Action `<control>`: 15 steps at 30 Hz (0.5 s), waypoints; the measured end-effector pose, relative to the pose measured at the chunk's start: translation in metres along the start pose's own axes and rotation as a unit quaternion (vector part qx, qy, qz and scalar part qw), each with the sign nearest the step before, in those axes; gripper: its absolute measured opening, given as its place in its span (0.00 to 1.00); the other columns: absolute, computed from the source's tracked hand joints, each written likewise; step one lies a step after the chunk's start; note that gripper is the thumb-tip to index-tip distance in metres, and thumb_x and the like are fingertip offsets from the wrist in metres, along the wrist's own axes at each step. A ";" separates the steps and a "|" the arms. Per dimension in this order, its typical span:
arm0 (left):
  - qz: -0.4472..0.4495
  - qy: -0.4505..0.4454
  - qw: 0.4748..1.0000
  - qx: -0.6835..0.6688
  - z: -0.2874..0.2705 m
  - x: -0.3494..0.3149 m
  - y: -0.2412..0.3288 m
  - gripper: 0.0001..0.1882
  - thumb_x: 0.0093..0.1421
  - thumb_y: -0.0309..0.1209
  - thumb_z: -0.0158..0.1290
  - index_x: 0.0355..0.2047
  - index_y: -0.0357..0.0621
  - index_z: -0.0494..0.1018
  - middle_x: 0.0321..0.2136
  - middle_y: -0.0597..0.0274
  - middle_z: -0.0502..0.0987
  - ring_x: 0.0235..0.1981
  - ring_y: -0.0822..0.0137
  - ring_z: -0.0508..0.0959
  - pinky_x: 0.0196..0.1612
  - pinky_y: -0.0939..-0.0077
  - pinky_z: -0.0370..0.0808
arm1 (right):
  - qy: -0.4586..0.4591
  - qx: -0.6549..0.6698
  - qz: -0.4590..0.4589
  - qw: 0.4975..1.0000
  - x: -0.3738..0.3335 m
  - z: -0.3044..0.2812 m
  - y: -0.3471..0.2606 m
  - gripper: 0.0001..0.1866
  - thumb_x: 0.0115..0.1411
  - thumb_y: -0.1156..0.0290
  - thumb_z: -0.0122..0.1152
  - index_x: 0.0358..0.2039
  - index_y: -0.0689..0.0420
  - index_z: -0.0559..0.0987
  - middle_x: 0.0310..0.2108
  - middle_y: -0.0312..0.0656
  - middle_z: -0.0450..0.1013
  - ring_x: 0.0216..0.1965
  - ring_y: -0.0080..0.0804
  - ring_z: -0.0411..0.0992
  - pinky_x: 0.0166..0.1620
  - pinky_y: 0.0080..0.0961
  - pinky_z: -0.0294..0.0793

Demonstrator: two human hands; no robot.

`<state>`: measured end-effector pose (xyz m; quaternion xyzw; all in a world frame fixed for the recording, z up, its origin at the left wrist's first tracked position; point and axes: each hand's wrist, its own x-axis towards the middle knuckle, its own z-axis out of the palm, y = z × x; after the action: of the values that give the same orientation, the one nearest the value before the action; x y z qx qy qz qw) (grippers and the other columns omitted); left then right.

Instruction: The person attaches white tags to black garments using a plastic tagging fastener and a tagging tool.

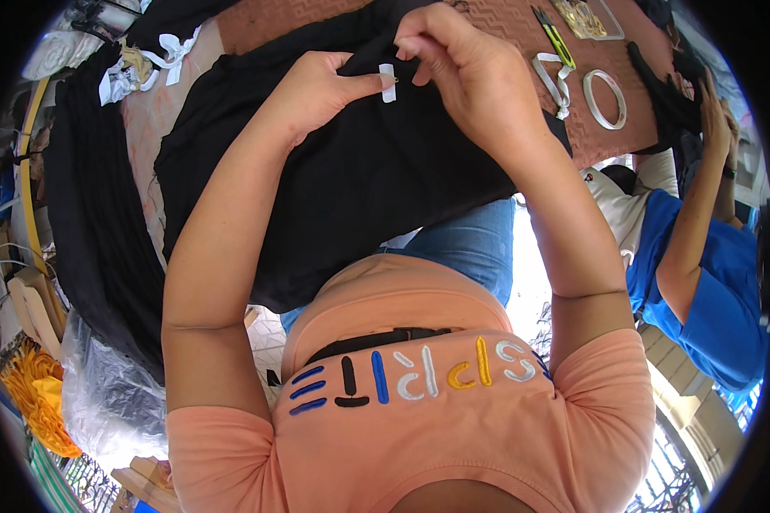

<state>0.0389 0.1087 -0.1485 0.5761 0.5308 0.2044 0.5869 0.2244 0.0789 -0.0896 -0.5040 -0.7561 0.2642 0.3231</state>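
Observation:
A large piece of black cloth [359, 171] lies over the table edge and hangs down toward my lap. My left hand [321, 92] grips its upper part, the thumb pressing by a small white label [387, 83]. Beside the thumb tip, a tiny gold-coloured thing shows on the label, too small to name. Just right of the label and above the cloth, my right hand [470, 73] is closed, thumb and fingertips pinched together. What they hold, if anything, is too small to make out.
On the brown tabletop [505, 17] at right lie yellow-green thread snips [556, 38], a white ribbon [552, 81], a white ring [604, 98] and a clear tray of gold-coloured pieces [580, 19]. White scraps [158, 64] sit far left. A co-worker in blue [701, 282] handles black cloth at right.

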 end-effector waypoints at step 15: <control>0.020 0.029 0.999 0.015 0.003 0.000 -0.001 0.17 0.49 0.39 0.64 0.33 0.38 0.79 0.25 0.67 0.76 0.27 0.77 0.73 0.35 0.82 0.68 | 0.037 0.082 0.000 0.996 -0.006 -0.019 -0.012 0.06 0.59 0.83 0.51 0.33 0.58 0.68 0.25 0.39 0.72 0.24 0.26 0.74 0.29 0.19 0.71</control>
<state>0.0412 0.1069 -0.1500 0.5891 0.5395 0.2247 0.5581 0.2331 0.0708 -0.0701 -0.4852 -0.7198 0.3060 0.3911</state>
